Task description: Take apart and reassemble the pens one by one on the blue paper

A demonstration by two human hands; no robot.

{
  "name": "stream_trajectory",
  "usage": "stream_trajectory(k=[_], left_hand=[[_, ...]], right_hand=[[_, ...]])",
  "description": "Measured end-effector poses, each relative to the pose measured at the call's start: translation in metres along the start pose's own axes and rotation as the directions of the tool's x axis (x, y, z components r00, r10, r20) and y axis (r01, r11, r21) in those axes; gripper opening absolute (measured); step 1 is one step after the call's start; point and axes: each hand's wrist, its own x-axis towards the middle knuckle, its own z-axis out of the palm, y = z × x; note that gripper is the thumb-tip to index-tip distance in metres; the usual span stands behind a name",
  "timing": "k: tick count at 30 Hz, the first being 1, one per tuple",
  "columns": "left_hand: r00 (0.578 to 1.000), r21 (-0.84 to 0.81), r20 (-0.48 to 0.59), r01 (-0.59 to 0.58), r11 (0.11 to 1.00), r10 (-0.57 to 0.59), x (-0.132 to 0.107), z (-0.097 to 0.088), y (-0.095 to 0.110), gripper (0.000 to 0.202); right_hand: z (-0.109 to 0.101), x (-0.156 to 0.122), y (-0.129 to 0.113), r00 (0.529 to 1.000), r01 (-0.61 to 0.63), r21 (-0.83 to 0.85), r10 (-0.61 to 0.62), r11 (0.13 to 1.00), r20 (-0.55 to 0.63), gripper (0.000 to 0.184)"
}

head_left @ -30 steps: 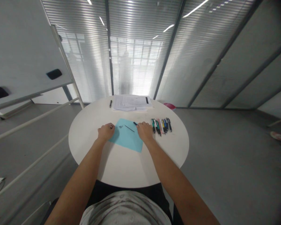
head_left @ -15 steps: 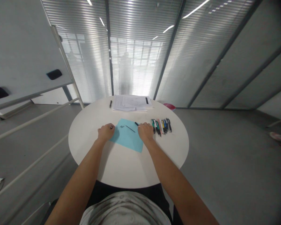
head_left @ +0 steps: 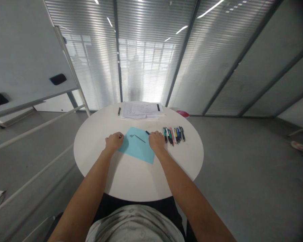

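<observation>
A light-blue sheet point(head_left: 138, 151) lies askew on the round white table point(head_left: 138, 185). On it rest a thin dark pen refill point(head_left: 140, 138) and, to its left, some tiny dark bits point(head_left: 132, 135) too small to name. My left hand point(head_left: 113, 142) is closed at the sheet's left edge, with the small dark end of a pen part point(head_left: 120, 136) showing between its fingers. At the right edge my right hand point(head_left: 157, 141) is curled over a black pen piece point(head_left: 147, 133), most of which is hidden under the fingers.
Beside my right hand lies a row of several pens point(head_left: 174, 135). Stacked papers point(head_left: 141, 110) and a single dark pen point(head_left: 119, 111) lie at the table's far side. A whiteboard point(head_left: 27, 50) on a white frame stands at the left.
Both hands keep their places and grips. The refill and small bits on the blue sheet look practically unmoved; the whole view has shifted very slightly.
</observation>
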Motion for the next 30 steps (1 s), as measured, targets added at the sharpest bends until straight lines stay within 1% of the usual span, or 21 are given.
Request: stream_trajectory(k=[5, 10, 14, 17, 21, 25, 28, 30], left_hand=[[1.0, -0.011, 0.003, 0.005, 1.0, -0.005, 0.0003, 0.0004, -0.0015, 0.032], [1.0, -0.03, -0.012, -0.003, 1.0, 0.002, -0.0001, 0.0004, -0.0024, 0.031], [1.0, -0.036, -0.004, -0.006, 0.999, 0.005, -0.0015, -0.0011, -0.0009, 0.031], [1.0, -0.029, -0.007, -0.01, 1.0, 0.01, -0.0022, -0.0015, 0.0, 0.031], [1.0, -0.019, 0.002, -0.014, 1.0, 0.014, -0.0019, -0.0009, -0.0005, 0.033], [1.0, -0.029, 0.009, -0.005, 1.0, 0.005, -0.001, -0.0001, -0.0021, 0.032], [1.0, -0.054, -0.015, 0.0, 0.999, -0.001, 0.0001, 0.0007, -0.0031, 0.03], [0.998, -0.096, -0.063, -0.011, 0.995, 0.005, 0.001, 0.0012, -0.0033, 0.031]], right_hand=[[-0.0022, 0.0003, -0.0007, 0.999, -0.038, 0.031, 0.037, 0.999, 0.023, 0.029], [-0.0018, 0.0007, 0.0026, 0.999, -0.032, 0.053, 0.031, 0.998, 0.02, 0.033], [-0.0006, 0.0009, 0.0042, 0.999, -0.018, 0.07, 0.014, 0.997, 0.049, 0.031], [-0.0003, -0.0004, 0.0033, 0.998, -0.028, 0.075, 0.024, 0.997, 0.054, 0.03], [-0.0012, -0.0035, 0.0019, 0.999, -0.047, 0.054, 0.046, 0.997, 0.018, 0.03], [-0.0028, -0.0042, 0.0032, 0.999, -0.05, 0.068, 0.049, 0.996, 0.005, 0.031], [-0.0055, -0.0027, 0.0051, 0.997, -0.071, 0.115, 0.074, 0.991, -0.027, 0.031], [-0.0079, -0.0015, 0.006, 0.994, -0.06, 0.201, 0.077, 0.978, -0.078, 0.031]])
